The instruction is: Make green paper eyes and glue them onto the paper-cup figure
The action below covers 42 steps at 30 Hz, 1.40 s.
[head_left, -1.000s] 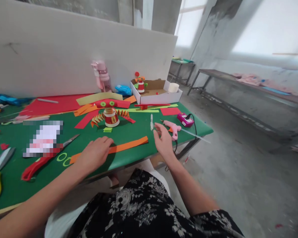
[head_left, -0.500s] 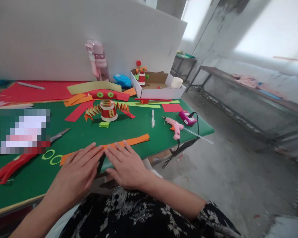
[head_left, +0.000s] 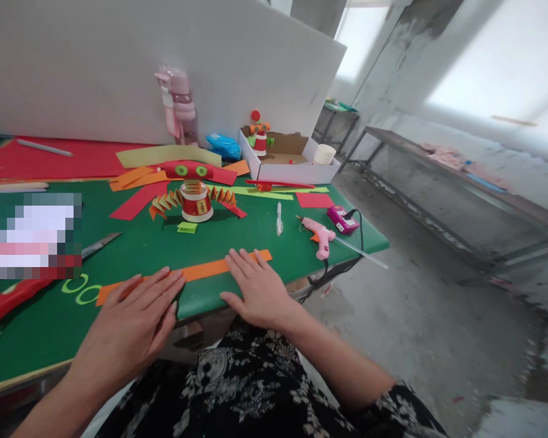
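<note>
An orange paper strip (head_left: 205, 267) lies along the front edge of the green table. My left hand (head_left: 134, 310) rests flat on its left part, fingers stretched out. Toward its right end, my right hand (head_left: 258, 289) lies flat with the fingertips on the strip. Two light-green paper rings (head_left: 87, 294) are left of the strip's left end. Beyond the strip stands a paper-cup figure (head_left: 197, 204) with a red rolled head, green eyes and folded orange arms. A small green paper piece (head_left: 187, 227) lies before it.
Red-handled scissors (head_left: 22, 297) lie at left beside a blurred-out object (head_left: 31, 237). To the right are a pen (head_left: 279, 218), a pink glue gun (head_left: 318, 236) and a purple power socket (head_left: 343, 219). Farther back are a white box (head_left: 287, 170), a pink bottle (head_left: 181, 106) and red paper (head_left: 73, 164).
My right hand has slid right along the orange strip, away from my left hand, baring the strip's middle. My left hand stays on the left part. The view has shifted slightly.
</note>
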Motion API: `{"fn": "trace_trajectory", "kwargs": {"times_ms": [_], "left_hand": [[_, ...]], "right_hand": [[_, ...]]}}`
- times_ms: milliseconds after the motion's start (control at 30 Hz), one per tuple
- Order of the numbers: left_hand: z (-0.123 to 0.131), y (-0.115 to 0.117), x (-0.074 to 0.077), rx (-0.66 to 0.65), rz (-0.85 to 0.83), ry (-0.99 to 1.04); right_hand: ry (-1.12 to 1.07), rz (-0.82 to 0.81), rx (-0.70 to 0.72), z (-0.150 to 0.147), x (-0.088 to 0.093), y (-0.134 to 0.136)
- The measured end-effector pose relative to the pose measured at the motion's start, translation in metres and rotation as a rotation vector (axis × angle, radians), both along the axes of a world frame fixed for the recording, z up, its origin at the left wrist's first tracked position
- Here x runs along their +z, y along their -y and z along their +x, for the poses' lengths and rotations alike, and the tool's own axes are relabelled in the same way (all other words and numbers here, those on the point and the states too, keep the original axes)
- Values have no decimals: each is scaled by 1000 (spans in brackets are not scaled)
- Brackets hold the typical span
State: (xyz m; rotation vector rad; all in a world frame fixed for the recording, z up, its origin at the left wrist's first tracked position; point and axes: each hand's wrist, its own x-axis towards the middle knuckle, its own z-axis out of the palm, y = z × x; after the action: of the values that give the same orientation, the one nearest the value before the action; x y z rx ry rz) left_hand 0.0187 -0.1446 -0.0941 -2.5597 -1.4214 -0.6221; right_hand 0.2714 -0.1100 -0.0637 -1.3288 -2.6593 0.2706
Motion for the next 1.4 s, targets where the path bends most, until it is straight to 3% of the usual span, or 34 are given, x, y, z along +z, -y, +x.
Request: {"fn": "trace_trajectory", "kwargs": {"times_ms": [200, 367, 467, 600, 700, 767, 900, 1100, 1300, 1400], "left_hand": [[4, 2, 2, 23, -18, 27], [0, 0, 5, 4, -14, 6], [5, -3, 16, 22, -11, -7], [40, -7, 31, 45, -12, -59], [66, -12, 25, 65, -161, -136], [69, -12, 15, 121, -206, -150], [36, 3, 0, 278, -174, -148], [-26, 30, -2, 360, -103, -162], [-36, 44, 12, 408, -68, -115], [-24, 42, 23, 391, -14, -88]], "right_hand": [[53, 23, -84, 47, 0, -12], [27, 101, -249, 70, 11, -4], [-30, 166, -203, 58, 18, 7], [-77, 120, 36, 17, 12, 11], [-67, 67, 82, -5, 0, 6], [-45, 52, 78, -6, -7, 0], [-42, 76, 58, 14, -14, -9], [-3, 110, -33, 39, -18, -14], [29, 106, -63, 45, -4, -12], [-42, 159, -25, 25, 7, -6]]}}
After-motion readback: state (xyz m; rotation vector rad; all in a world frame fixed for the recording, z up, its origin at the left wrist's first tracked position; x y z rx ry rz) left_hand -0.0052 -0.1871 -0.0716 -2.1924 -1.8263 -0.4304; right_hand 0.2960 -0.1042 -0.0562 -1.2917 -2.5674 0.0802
